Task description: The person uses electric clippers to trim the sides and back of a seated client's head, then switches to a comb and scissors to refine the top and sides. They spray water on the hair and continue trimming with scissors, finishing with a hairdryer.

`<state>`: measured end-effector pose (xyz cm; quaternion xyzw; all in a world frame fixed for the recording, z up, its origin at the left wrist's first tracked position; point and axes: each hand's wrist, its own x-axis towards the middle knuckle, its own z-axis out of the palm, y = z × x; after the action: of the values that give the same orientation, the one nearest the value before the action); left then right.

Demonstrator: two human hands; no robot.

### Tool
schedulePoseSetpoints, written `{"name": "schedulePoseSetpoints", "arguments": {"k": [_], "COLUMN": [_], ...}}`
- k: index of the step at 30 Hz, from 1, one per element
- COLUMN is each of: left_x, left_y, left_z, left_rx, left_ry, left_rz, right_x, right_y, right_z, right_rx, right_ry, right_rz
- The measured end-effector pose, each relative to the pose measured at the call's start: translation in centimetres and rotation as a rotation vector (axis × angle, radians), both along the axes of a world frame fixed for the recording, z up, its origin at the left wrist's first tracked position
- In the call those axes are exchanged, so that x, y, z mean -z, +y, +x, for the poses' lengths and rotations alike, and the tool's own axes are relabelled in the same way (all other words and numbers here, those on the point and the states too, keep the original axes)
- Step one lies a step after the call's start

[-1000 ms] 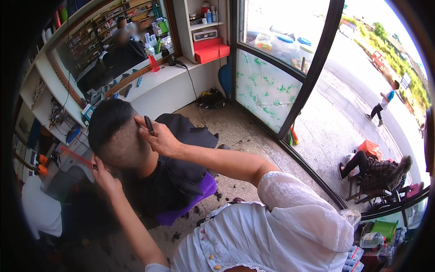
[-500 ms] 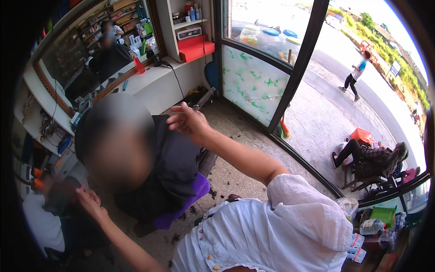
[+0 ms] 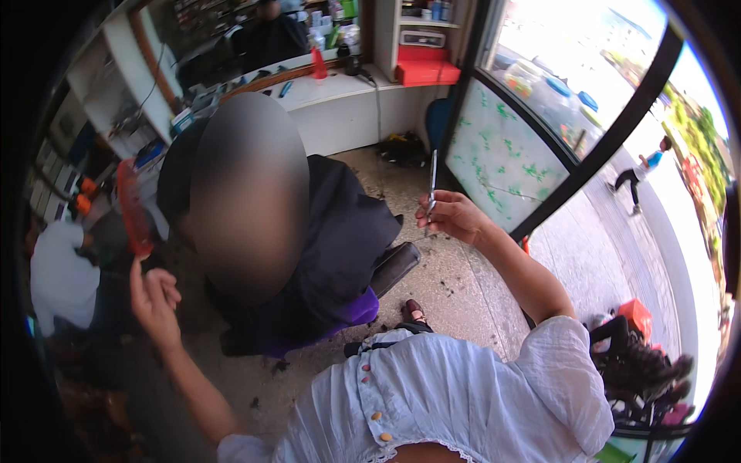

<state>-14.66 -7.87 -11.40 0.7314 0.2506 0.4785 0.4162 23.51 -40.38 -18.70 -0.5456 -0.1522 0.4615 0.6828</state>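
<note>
My right hand point(image 3: 455, 217) grips scissors point(image 3: 431, 189) upright; my left hand point(image 3: 154, 297) pinches a red comb point(image 3: 133, 208) beside the black-caped customer point(image 3: 340, 231); red box point(image 3: 427, 71) on tabletop point(image 3: 340, 85).

Strong daylight pours in through the glass door point(image 3: 509, 154) on the right, washing the street outside nearly white, while the left side of the room stays dim. The fisheye lens bends straight edges and leaves a black rim around the picture. The seated person's head is a soft blur.

Both arms raised, left hand point(image 3: 154, 302) and right hand point(image 3: 455, 217) gripping.
</note>
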Motion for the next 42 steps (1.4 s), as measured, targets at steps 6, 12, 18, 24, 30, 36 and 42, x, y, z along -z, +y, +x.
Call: {"name": "schedulePoseSetpoints", "arguments": {"k": [6,12,18,24,30,36,42], "left_x": [-4.1,-7.4,-10.6,-12.6,-11.0,-10.5,-10.9], "left_y": [-7.2,-9.5,-10.1,-10.9,-13.7,-11.5,-11.3], "left_z": [6.1,8.5,9.8,9.4,7.6,7.5,7.9], "left_rx": [-0.153,-0.388,-0.688,-0.722,-0.36,-0.596,-0.536], "left_ry": [0.437,0.82,1.114,0.753,0.704,0.568,0.509], "left_rz": [0.808,1.23,1.354,0.808,0.507,0.611,0.46], "right_x": [-3.6,-6.3,-9.0,-12.8,-15.1,-16.7,-19.0], "right_y": [4.2,9.8,16.0,18.9,18.6,20.1,21.9], "right_z": [5.4,11.6,11.6,8.2,6.6,5.7,1.8], "right_rx": [-0.357,-0.604,-0.813,-1.117,-1.367,-1.359,-1.303], "right_ry": [-0.289,-0.364,-0.491,-0.616,-0.914,-1.431,-1.843], "right_rz": [-0.015,0.014,0.105,0.262,0.217,0.195,0.208]}}
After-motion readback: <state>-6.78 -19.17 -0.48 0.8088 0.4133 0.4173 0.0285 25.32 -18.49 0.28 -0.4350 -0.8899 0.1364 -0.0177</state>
